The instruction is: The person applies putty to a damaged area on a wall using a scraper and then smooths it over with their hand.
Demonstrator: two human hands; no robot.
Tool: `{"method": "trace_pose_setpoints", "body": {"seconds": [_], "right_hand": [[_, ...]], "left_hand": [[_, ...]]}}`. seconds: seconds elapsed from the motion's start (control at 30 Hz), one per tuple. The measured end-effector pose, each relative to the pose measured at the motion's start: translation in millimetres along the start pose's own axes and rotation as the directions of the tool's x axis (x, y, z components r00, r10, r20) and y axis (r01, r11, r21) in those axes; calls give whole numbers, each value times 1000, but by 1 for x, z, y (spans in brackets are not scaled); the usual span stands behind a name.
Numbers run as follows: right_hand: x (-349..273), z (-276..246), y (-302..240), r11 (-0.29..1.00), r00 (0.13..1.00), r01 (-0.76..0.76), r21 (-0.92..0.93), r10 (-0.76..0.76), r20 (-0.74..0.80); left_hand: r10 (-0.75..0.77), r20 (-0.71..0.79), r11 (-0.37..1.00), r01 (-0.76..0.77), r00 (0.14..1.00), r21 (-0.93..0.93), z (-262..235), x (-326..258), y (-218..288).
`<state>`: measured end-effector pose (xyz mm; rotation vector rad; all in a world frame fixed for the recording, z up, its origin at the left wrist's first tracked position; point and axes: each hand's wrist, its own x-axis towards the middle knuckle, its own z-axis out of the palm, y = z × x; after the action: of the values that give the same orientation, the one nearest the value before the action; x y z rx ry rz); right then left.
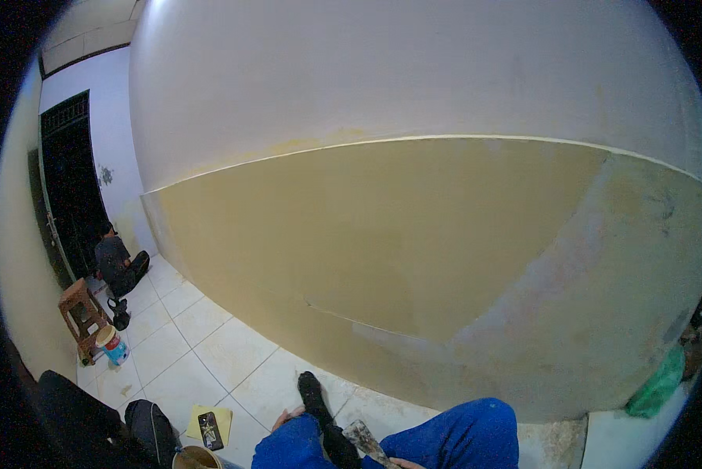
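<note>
In the head view the person sits on the tiled floor (210, 344), close to the foot of the wall (413, 258), with both knees in blue trousers at the lower edge. The left hand (288, 417) rests beside the left knee. Its fingers lie loose and a little spread, and nothing shows in them. Only a small part of the right hand (402, 463) shows at the lower edge, so I cannot tell whether it grips. A flat scraper (364, 438), stained with paste, lies between the knees, just beside that hand and near the black sock (313, 395).

The wall work seems paused in a resting step. I judge that the next stroke calls for a firm grip on the scraper and a reach to the patchy yellow part.
</note>
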<state>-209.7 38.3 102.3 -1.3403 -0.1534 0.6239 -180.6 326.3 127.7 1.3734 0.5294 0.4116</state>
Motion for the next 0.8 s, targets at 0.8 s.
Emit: {"method": "trace_pose_setpoints", "body": {"seconds": [0.8], "right_hand": [[-14, 55, 7, 866, 973, -139, -480, 210, 98]], "left_hand": [[-265, -325, 937, 162, 908, -310, -96, -79, -55]]}}
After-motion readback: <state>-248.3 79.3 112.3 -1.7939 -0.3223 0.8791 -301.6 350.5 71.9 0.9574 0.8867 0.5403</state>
